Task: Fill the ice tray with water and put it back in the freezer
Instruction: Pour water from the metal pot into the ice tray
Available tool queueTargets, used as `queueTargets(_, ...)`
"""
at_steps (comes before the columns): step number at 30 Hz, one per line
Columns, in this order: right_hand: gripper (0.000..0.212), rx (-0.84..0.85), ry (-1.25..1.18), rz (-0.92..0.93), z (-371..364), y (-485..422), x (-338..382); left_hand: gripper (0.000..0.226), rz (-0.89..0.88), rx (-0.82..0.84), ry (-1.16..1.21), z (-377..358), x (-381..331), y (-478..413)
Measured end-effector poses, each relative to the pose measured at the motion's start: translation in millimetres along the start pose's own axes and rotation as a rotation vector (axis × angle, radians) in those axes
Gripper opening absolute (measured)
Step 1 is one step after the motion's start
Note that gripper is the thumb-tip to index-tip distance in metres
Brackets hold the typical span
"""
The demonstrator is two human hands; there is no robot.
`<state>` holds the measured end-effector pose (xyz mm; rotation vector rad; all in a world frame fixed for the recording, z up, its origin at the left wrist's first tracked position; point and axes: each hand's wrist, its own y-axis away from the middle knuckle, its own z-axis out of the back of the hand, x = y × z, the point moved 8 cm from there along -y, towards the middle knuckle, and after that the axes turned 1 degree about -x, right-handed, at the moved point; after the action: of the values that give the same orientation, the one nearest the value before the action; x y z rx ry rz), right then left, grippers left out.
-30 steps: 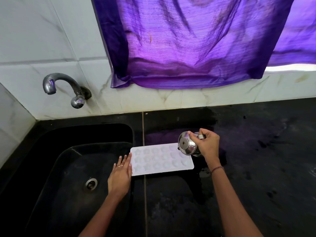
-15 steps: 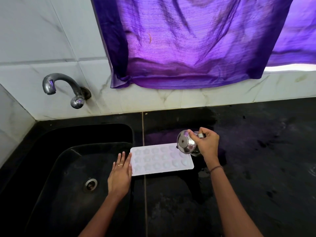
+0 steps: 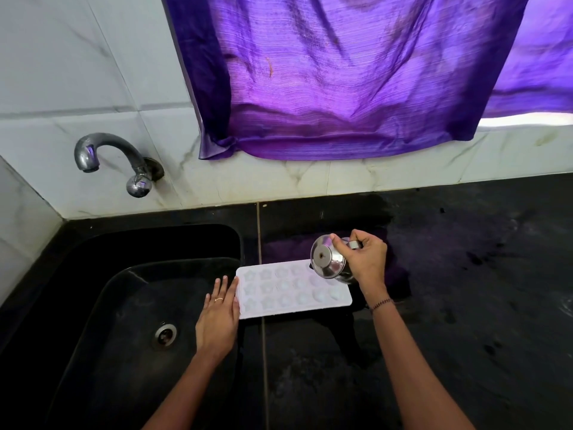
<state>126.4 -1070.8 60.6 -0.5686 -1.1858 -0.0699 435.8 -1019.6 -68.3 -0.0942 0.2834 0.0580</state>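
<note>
Black stone counter (image 3: 465, 305) w/ a black sink (image 3: 130, 305) set in on the left, white tiled wall behind, tap (image 3: 114, 156) above the sink, purple curtain (image 3: 356, 82) hanging over the back. White ice tray (image 3: 288, 293) lies flat on the counter right at the sink's edge, long axis running left-right, its left short end just about at the sink rim. Left hand (image 3: 218, 318) is flat & open, fingers straight, pressed vs. the tray's left end, steadying it; it sits over the basin. Right hand (image 3: 366, 262) is closed round a small steel pot (image 3: 330, 259), tipped on its side over the tray's far right corner, base facing the camera. No stream visible; can't tell if the cells hold water yet. Judgement: pouring step, prob. early, starting from the right end. Rt hand is the nearer one to the unfilled cells, so the pour would have to travel leftward along the long axis toward the left hand. Room: open counter to the right & front of the tray; left side drops into the sink, so a nudge that way could tip it in. Once full, lifting needs both ends held level or it'll slop.
</note>
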Motion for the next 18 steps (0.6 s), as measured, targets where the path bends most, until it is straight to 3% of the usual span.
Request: queueTargets(18,0.058,0.039,0.003,0.07,-12,9,11,0.077,0.009,0.0,0.037,1,0,1)
